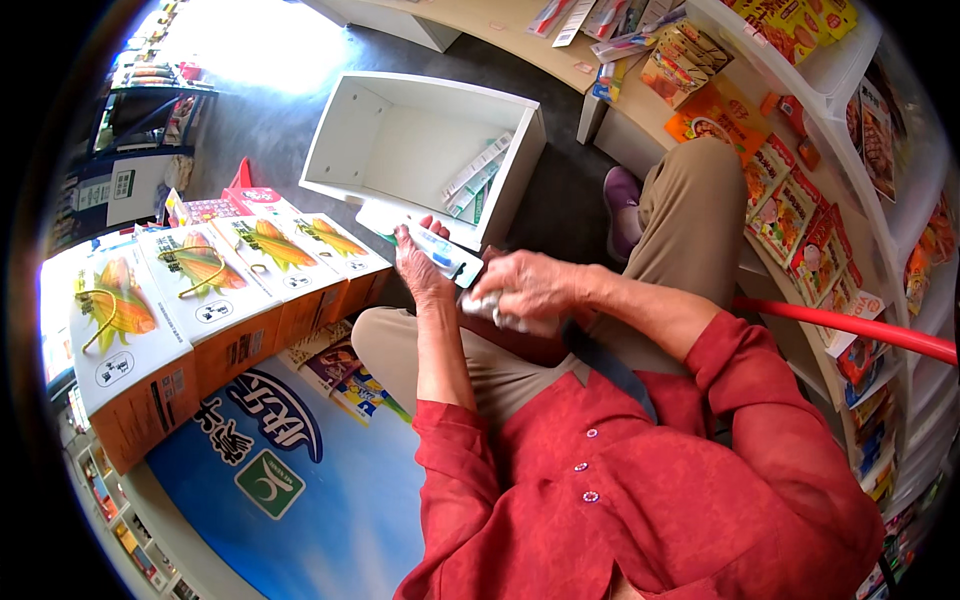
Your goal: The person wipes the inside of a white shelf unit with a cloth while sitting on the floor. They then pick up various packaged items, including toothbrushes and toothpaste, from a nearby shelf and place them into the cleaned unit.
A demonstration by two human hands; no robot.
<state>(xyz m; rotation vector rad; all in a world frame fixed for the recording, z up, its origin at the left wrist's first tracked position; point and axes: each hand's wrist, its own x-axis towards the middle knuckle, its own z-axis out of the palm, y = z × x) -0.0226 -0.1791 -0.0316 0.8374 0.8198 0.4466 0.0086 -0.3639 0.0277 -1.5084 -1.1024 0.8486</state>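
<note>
My left hand [427, 275] is closed round a long, slim toothbrush pack [452, 259] in white, clear and blue, tilted just past my knees. Close to the pack's near end, my right hand [532, 284] grips a crumpled white cloth [492, 309]. The right fingers are slightly blurred, and whether the cloth touches the pack I cannot tell. Beyond my hands, a white drawer-like box [385, 140] stands open on the dark floor. Several slim packs [480, 176] in white and green lie against its right inner side.
Corn-pictured cartons [205, 268] line up at the left on a blue printed surface [330, 520]. A red pole [850, 328] crosses at the right. Shelves there hold food packets [790, 215], with more slim packs [620, 30] at the top. A purple shoe [622, 210] rests on the floor.
</note>
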